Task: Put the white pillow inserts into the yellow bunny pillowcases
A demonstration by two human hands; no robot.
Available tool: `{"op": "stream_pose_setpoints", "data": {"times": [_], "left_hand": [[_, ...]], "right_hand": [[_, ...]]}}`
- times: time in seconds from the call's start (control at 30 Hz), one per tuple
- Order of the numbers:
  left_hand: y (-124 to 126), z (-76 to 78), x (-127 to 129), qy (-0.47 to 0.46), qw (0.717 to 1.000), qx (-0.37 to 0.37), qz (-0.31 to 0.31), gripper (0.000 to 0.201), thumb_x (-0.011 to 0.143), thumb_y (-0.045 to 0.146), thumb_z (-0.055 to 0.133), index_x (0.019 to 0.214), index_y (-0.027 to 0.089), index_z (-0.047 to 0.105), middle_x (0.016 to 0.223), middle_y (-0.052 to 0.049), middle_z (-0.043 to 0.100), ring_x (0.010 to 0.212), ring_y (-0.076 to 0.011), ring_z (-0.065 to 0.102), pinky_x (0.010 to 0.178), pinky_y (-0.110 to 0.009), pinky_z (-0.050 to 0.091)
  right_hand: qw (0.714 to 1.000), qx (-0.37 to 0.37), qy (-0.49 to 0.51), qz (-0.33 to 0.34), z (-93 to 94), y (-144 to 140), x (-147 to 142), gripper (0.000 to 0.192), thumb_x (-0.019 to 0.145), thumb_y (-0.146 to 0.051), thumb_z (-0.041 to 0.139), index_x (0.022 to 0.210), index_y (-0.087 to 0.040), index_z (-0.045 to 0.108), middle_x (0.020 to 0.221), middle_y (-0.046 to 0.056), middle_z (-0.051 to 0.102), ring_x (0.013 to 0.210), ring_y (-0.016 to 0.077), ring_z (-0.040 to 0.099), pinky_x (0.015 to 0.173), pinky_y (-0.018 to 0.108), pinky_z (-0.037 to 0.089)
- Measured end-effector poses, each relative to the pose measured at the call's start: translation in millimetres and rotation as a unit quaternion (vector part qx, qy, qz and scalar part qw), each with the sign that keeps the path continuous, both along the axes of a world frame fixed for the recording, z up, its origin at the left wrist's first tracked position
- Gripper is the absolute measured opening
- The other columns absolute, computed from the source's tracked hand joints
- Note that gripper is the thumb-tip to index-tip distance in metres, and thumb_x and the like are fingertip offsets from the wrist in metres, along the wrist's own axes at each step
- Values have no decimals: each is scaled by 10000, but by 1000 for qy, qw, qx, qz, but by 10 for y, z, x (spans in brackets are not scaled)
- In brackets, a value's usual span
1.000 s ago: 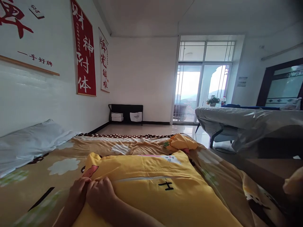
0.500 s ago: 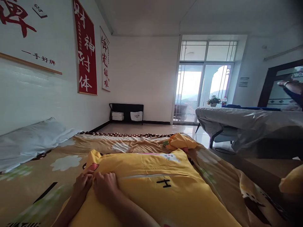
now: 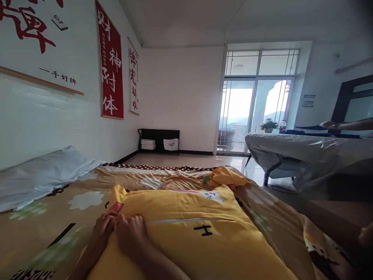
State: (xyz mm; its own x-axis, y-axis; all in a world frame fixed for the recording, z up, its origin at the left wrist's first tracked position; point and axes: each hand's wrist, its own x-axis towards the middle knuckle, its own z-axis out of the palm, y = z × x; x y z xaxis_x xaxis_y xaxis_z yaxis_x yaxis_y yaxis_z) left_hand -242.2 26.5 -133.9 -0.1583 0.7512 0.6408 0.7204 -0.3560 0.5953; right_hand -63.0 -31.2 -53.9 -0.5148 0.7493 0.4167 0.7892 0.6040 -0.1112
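Pinching soft yellow pillowcase (image 3: 186, 229) edge: left hand (image 3: 102, 229), right hand (image 3: 129, 235), both clenched.

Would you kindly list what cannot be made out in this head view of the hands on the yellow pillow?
- Fingertips of the left hand and right hand: curled into the yellow pillow.
- Zipper pull: hidden under the hands.
- Co-worker's arm: cut off by the right edge.
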Motion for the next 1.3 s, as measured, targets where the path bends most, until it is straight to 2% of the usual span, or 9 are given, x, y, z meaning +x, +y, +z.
{"op": "stream_pose_setpoints", "data": {"times": [0.13, 0.2, 0.33, 0.53, 0.67, 0.8, 0.97, 1.1, 1.3], "left_hand": [[18, -15, -18, -42, 998, -11, -48, 635, 718, 763, 385, 713, 204, 685, 908, -86, 709, 817, -215, 641, 728, -318, 540], [-3, -3, -19, -50, 997, -6, -52, 596, 739, 733, 401, 741, 214, 694, 940, -82, 700, 867, -220, 632, 775, -327, 535], [-111, 73, 25, -37, 998, -18, -40, 604, 741, 737, 387, 645, 209, 664, 925, -91, 674, 888, -237, 606, 827, -369, 522], [-285, 172, 143, -68, 996, -49, -40, 504, 792, 655, 418, 734, 206, 639, 1058, -81, 618, 1014, -237, 566, 923, -395, 495], [-271, 147, 154, -72, 996, -29, -46, 490, 806, 643, 418, 785, 205, 638, 1050, -79, 617, 995, -236, 569, 943, -423, 485], [-225, 139, 126, -73, 996, -42, -41, 541, 755, 697, 431, 749, 203, 652, 1038, -92, 649, 1016, -260, 579, 970, -455, 477], [-142, 64, 117, -99, 994, -20, -49, 536, 766, 672, 439, 856, 199, 675, 1080, -108, 664, 1036, -255, 592, 961, -420, 488], [-61, -12, 117, -118, 993, 7, -20, 551, 721, 693, 452, 795, 194, 673, 1003, -126, 684, 963, -271, 615, 922, -427, 511], [-141, 119, 134, -80, 997, -4, -17, 467, 749, 624, 445, 832, 233, 686, 929, -73, 708, 974, -255, 631, 927, -405, 530]], "right_hand": [[1000, 14, -1, 2, -16, 27, -2, 135, 861, -225, 497, 980, -198, 556, 818, 66, 720, 718, 212, 693, 641, 293, 483], [1000, -1, 1, -7, -1, 50, 1, 115, 860, -238, 513, 951, -196, 567, 817, 66, 716, 720, 216, 691, 635, 291, 472], [999, -31, 5, -32, 40, 62, 17, 66, 854, -232, 516, 869, -202, 573, 813, 49, 712, 727, 221, 689, 578, 281, 430], [992, 105, -48, 46, 59, -26, 41, 123, 817, -166, 534, 939, -176, 538, 778, 33, 691, 665, 184, 662, 611, 296, 428], [994, 92, -48, 21, 98, -37, 68, 113, 803, -166, 546, 912, -197, 547, 766, 18, 685, 658, 179, 653, 576, 299, 409], [990, 112, -62, 52, 79, 10, 76, 84, 811, -165, 547, 887, -190, 572, 759, 19, 687, 647, 168, 646, 556, 305, 418], [964, 230, -107, 82, -40, 30, -2, 78, 836, -133, 549, 874, -131, 616, 747, 53, 680, 644, 164, 636, 611, 311, 494], [936, 289, -161, 123, -99, 25, -123, 162, 840, -154, 566, 939, -51, 644, 790, 121, 699, 637, 194, 646, 590, 347, 526], [936, 305, -141, 110, -56, 19, -145, 221, 833, -173, 577, 971, -14, 644, 726, 125, 693, 613, 215, 654, 573, 368, 540]]}}
